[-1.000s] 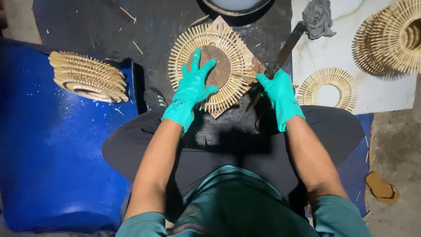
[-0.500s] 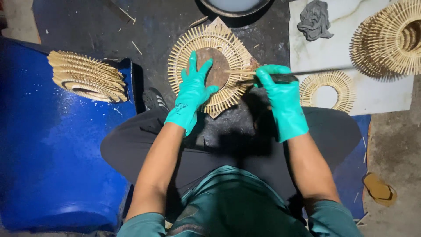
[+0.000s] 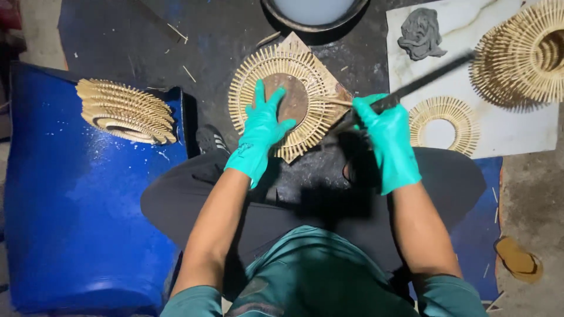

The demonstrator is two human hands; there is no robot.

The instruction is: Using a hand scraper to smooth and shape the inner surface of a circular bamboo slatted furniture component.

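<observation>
Dark floor under you, your left hand (image 3: 261, 138) spread flat on the stick ring (image 3: 286, 101), your right hand (image 3: 388, 141) just beside it, gripping a dark blade (image 3: 432, 77), ring stack (image 3: 124, 111) far left.

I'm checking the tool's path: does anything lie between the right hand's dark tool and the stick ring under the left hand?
Nothing visible does. The right hand holds the dark tool, whose lower end already meets the stick ring at its right edge. The left hand presses flat on the ring's left-centre, clear of that spot.
</observation>
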